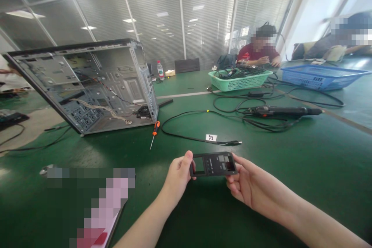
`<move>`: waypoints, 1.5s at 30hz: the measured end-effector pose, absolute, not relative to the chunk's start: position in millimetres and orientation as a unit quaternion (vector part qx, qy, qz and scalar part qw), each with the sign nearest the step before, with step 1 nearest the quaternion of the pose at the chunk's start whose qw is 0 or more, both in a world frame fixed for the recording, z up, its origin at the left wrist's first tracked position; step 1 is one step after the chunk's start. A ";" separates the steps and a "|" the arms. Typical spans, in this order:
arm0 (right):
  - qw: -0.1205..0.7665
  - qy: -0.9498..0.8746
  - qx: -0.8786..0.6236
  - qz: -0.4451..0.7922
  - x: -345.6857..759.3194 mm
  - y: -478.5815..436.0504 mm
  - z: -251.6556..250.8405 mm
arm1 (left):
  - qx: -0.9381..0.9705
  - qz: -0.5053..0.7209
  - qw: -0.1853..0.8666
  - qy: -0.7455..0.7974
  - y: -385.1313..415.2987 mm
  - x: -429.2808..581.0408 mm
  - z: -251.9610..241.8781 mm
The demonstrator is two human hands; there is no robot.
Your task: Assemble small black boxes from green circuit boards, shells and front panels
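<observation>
Between my two hands is a flat black panel (213,164) with a rectangular opening at its left, smaller cutouts at its right and pale printed marks. My left hand (180,170) grips its left end, thumb on top. At the right end, my right hand (242,176) holds the edge with its fingers curled beneath. The panel is held above the green table (192,205). Beyond it lie a cable with a plug (232,143) and a small white label (211,137) marked with a number. An orange-handled screwdriver (155,130) lies farther left.
An opened metal computer case (124,81) stands at the left. A black electric screwdriver (281,111) with looping cables lies right. Behind are a green basket (232,82) of cables, a blue basket (322,79) and a bottle (160,70). Two people (258,50) sit across the table. A blurred pink object (107,209) lies front left.
</observation>
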State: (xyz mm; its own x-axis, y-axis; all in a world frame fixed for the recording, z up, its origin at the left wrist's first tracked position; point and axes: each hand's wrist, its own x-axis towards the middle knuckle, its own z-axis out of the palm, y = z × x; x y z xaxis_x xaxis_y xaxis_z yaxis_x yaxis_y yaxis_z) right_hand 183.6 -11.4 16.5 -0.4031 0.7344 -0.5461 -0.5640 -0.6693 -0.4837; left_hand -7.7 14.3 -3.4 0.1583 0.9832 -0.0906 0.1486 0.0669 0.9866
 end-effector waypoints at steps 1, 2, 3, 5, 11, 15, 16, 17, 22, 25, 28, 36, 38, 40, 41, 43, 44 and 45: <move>0.394 -0.112 -0.384 0.827 183.1 -11.4 17.4 | 0.553 0.401 0.521 0.512 14.6 -7.8 -3.5; 0.398 -0.112 -0.387 0.824 182.7 -11.2 18.3 | 0.552 0.401 0.521 0.513 14.6 -7.7 -3.4; 0.400 -0.109 -0.393 0.821 182.3 -11.0 19.2 | 0.554 0.401 0.521 0.511 14.3 -7.5 -3.1; 0.404 -0.104 -0.408 0.812 181.7 -10.4 20.4 | 0.557 0.403 0.528 0.498 13.6 -6.5 -2.6; 0.372 -0.098 -0.422 0.821 183.5 -10.7 14.9 | 0.528 0.412 0.563 0.484 13.9 -3.3 -4.5; 0.368 -0.102 -0.417 0.825 185.3 -10.3 11.2 | 0.491 0.410 0.570 0.516 14.8 -3.9 -4.5; 0.369 -0.109 -0.414 0.825 185.5 -10.2 11.2 | 0.483 0.413 0.571 0.520 14.6 -4.0 -4.1; 0.370 -0.118 -0.411 0.825 185.5 -10.1 11.2 | 0.475 0.418 0.572 0.522 14.4 -4.1 -3.5; 0.372 -0.182 -0.381 0.827 186.9 -10.8 7.0 | 0.451 0.452 0.563 0.524 12.7 -3.0 0.3; 0.380 -0.267 -0.348 0.814 190.0 -9.4 0.8 | 0.461 0.459 0.544 0.530 12.1 -2.9 2.4; 0.390 -0.356 -0.334 0.781 192.2 -8.1 -1.9 | 0.478 0.468 0.535 0.516 13.0 -4.1 1.8; 0.428 -0.438 -0.436 0.659 188.1 -13.2 10.5 | 0.543 0.474 0.475 0.505 14.1 -5.6 -4.5; 0.421 -0.469 -0.458 0.626 188.2 -12.6 12.9 | 0.563 0.477 0.447 0.506 12.1 -5.7 -2.4; 0.419 -0.513 -0.462 0.590 188.8 -11.7 14.1 | 0.569 0.489 0.436 0.498 10.7 -6.0 -0.1; 0.418 -0.539 -0.464 0.566 189.2 -11.5 14.0 | 0.565 0.494 0.442 0.491 10.5 -6.1 0.9; 0.414 -0.595 -0.475 0.499 190.5 -12.0 12.5 | 0.554 0.502 0.466 0.473 10.9 -6.0 2.2; 0.412 -0.624 -0.485 0.454 191.3 -12.4 11.0 | 0.554 0.505 0.473 0.462 11.3 -5.8 2.5; 0.407 -0.654 -0.495 0.403 192.3 -12.9 9.1 | 0.560 0.509 0.474 0.450 11.6 -5.4 2.6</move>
State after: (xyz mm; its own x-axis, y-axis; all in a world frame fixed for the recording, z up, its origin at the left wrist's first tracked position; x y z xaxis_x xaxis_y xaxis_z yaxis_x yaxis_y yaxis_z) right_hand 192.3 -12.9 9.1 -0.1786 0.9748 0.1333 0.3190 0.1855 -0.9294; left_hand -5.4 11.6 2.6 0.0768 0.9867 0.1435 0.0220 -0.1456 0.9891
